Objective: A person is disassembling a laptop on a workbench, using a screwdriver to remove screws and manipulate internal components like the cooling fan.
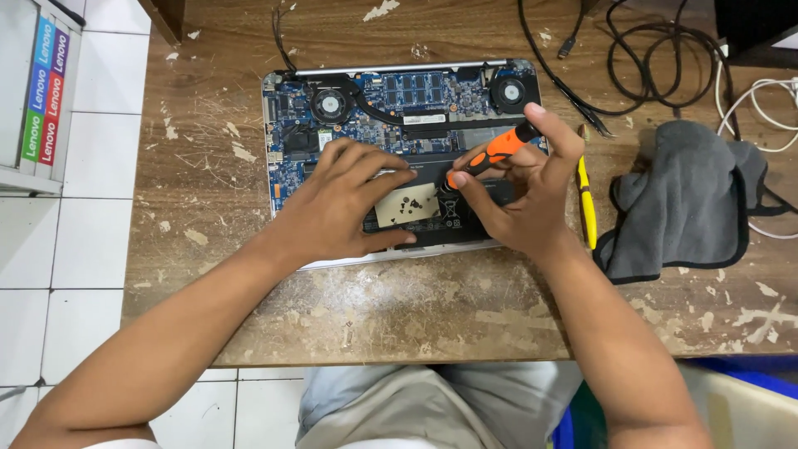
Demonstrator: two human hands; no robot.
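An opened laptop (pixel 399 104) lies bottom-up on a worn wooden table (pixel 399 308), its blue circuit board, two fans and black battery exposed. My left hand (pixel 345 199) rests flat on the battery area, fingers spread and holding nothing. My right hand (pixel 524 195) grips an orange and black screwdriver (pixel 495 151), its tip angled down to the battery near my left fingertips. Several small black screws (pixel 409 205) lie on a pale label on the battery.
A yellow tool (pixel 585 195) and a grey cloth (pixel 686 204) lie right of the laptop. Black cables (pixel 648 58) and white cables (pixel 769 104) coil at the back right. A stack of boxes (pixel 37 91) stands on the white tiled floor at left.
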